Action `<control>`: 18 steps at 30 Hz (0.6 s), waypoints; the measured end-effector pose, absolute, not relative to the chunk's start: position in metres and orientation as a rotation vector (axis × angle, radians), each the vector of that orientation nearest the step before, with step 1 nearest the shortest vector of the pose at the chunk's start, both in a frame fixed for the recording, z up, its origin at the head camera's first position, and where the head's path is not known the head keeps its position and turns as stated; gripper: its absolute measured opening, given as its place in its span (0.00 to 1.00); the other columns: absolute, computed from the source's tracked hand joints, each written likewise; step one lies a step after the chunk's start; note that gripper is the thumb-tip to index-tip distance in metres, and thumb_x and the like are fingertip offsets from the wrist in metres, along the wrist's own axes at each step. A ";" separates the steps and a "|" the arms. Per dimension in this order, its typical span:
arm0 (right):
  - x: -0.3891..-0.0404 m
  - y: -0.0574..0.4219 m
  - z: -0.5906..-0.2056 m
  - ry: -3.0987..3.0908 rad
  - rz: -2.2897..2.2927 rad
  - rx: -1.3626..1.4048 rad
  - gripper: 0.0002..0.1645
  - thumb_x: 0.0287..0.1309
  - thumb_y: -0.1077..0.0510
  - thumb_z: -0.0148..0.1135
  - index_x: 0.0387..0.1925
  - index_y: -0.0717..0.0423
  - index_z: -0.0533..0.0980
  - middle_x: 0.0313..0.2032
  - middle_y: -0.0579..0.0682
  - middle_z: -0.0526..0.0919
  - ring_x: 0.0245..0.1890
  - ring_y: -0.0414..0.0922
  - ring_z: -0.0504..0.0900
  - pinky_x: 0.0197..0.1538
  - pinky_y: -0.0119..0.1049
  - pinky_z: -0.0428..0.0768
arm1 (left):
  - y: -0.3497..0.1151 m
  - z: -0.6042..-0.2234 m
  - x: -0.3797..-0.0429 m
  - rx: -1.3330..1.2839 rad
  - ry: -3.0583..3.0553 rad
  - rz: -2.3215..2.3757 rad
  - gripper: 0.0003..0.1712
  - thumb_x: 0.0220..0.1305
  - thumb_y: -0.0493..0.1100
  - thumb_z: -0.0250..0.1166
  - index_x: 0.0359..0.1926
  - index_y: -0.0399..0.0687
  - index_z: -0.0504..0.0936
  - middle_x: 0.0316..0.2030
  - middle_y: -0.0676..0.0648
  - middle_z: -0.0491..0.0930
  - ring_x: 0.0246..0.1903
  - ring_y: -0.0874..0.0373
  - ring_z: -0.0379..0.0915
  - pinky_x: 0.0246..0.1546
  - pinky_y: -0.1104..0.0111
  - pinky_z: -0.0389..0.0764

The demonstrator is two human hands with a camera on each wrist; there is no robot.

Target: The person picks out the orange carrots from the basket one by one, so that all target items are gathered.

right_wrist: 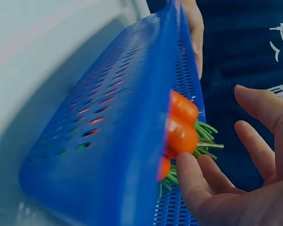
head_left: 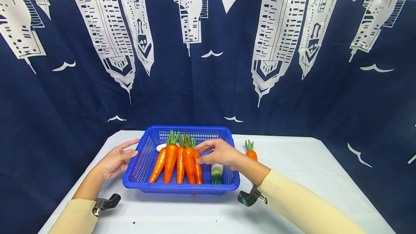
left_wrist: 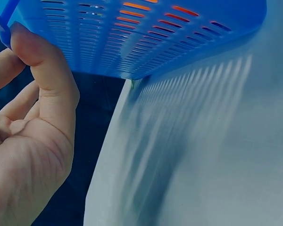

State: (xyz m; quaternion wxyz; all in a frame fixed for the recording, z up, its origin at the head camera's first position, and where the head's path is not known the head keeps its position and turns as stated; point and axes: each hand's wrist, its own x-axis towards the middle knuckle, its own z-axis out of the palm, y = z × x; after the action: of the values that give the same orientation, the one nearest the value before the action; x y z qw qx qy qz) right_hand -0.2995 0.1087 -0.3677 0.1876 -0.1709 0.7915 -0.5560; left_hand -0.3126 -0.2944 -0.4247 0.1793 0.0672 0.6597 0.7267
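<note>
A blue perforated plastic basket [head_left: 182,191] holds several orange carrots [head_left: 170,161] lying side by side, green tops toward the back. A white radish [head_left: 217,169] with green leaves lies at its right side. Behind the carrots a white vegetable [head_left: 160,147] shows in part. My left hand [head_left: 115,160] holds the basket's left rim, thumb tip on the edge in the left wrist view. Over the rightmost carrots is my right hand [head_left: 217,152], its fingers spread apart and holding nothing. In the right wrist view one fingertip overlaps a carrot [right_wrist: 181,136].
Another carrot [head_left: 251,151] lies on the white table [head_left: 292,161] right of the basket, partly hidden by the right forearm. A dark blue curtain [head_left: 195,93] with white building prints hangs behind the table. Each wrist wears a black camera mount [head_left: 248,197].
</note>
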 end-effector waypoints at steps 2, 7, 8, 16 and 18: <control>-0.302 0.106 -0.364 2.193 -1.569 -0.460 0.29 0.52 0.62 0.77 0.58 0.60 0.82 0.60 0.65 0.81 0.52 0.51 0.85 0.59 0.55 0.85 | -0.295 -0.424 -0.312 0.189 1.867 2.052 0.42 0.77 0.38 0.56 0.81 0.45 0.43 0.43 0.52 0.85 0.40 0.59 0.87 0.46 0.63 0.89; -0.309 0.099 -0.358 2.166 -1.567 -0.400 0.30 0.51 0.64 0.77 0.59 0.61 0.81 0.61 0.64 0.80 0.53 0.52 0.85 0.59 0.54 0.84 | -0.295 -0.424 -0.312 0.191 1.867 2.054 0.42 0.77 0.38 0.56 0.81 0.45 0.44 0.43 0.52 0.85 0.39 0.59 0.87 0.46 0.63 0.89; -0.311 0.098 -0.358 2.169 -1.562 -0.392 0.30 0.52 0.64 0.77 0.59 0.60 0.81 0.60 0.64 0.80 0.53 0.52 0.85 0.59 0.54 0.84 | -0.295 -0.424 -0.312 0.194 1.869 2.055 0.41 0.77 0.38 0.56 0.81 0.44 0.44 0.43 0.52 0.85 0.39 0.59 0.87 0.45 0.63 0.90; -0.327 0.085 -0.361 2.206 -1.471 -0.360 0.30 0.49 0.67 0.78 0.56 0.57 0.83 0.57 0.61 0.81 0.49 0.50 0.86 0.61 0.57 0.83 | -0.295 -0.424 -0.312 0.209 1.858 2.058 0.40 0.78 0.37 0.55 0.81 0.45 0.44 0.43 0.52 0.85 0.39 0.59 0.87 0.45 0.63 0.90; -0.330 0.083 -0.362 2.215 -1.456 -0.348 0.30 0.48 0.68 0.78 0.56 0.57 0.83 0.57 0.61 0.81 0.48 0.49 0.86 0.61 0.57 0.82 | -0.294 -0.424 -0.312 0.203 1.862 2.057 0.41 0.78 0.37 0.55 0.81 0.45 0.44 0.43 0.52 0.85 0.39 0.59 0.87 0.45 0.64 0.89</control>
State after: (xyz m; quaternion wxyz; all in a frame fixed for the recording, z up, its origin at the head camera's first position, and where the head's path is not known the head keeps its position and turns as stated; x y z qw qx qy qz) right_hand -0.3303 0.0832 -0.3621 0.2319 -0.1267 0.8059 -0.5297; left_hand -0.3121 -0.2944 -0.4245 0.1789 0.0719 0.6586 0.7274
